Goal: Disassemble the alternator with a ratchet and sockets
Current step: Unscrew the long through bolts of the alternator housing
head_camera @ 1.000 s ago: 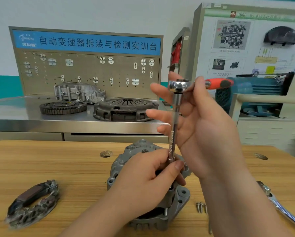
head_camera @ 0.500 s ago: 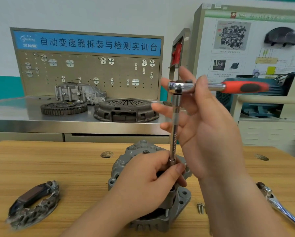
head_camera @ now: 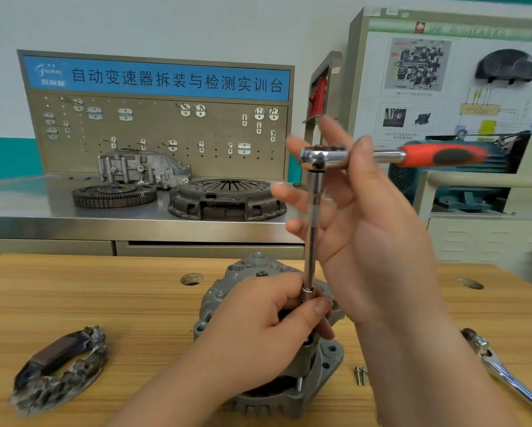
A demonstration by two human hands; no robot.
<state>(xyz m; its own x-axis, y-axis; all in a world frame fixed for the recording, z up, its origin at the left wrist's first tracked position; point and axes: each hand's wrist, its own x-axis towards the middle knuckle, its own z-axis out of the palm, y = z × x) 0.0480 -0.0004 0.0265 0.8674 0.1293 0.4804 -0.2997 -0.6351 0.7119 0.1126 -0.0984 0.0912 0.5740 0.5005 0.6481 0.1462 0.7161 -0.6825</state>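
Note:
A grey alternator (head_camera: 326, 365) stands on the wooden table (head_camera: 120, 312), mostly covered by my left hand (head_camera: 258, 337). That hand grips the socket end of a long chrome extension bar (head_camera: 314, 229) standing upright on the alternator. A ratchet sits on top of the bar, its head (head_camera: 320, 157) chrome and its red-and-black handle (head_camera: 443, 155) pointing right. My right hand (head_camera: 366, 223) pinches the ratchet head between thumb and fingers, the other fingers spread.
A removed rectifier piece (head_camera: 58, 371) lies at the table's left. Loose screws (head_camera: 360, 375) lie right of the alternator, and a second chrome ratchet (head_camera: 504, 374) lies at the far right. Clutch parts (head_camera: 224, 198) sit on the steel bench behind.
The ratchet handle has swung further to the right and shows at fuller length. My left hand has stayed on the bar's lower end.

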